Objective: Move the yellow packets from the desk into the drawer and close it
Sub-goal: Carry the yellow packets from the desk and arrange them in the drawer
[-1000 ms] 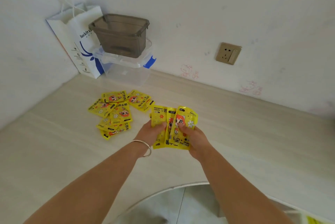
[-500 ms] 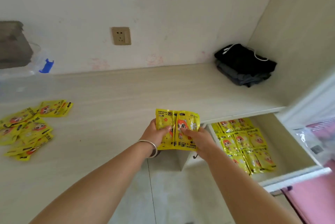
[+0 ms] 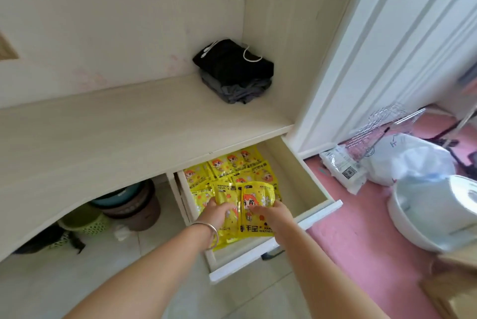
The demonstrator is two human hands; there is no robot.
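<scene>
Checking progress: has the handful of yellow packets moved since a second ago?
Yes. The handful of packets, held by both hands, was above the desk; it has gone rightward and down, and is now inside the open drawer.

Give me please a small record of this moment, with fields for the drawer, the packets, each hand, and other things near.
drawer: open, pulled out under the desk
packets in drawer: yellow packets lie on its floor
held packets: a few yellow packets, low over the drawer
left hand: holds the held packets
right hand: holds the held packets
on desk: folded dark clothes in the corner
under desk: stacked baskets
</scene>
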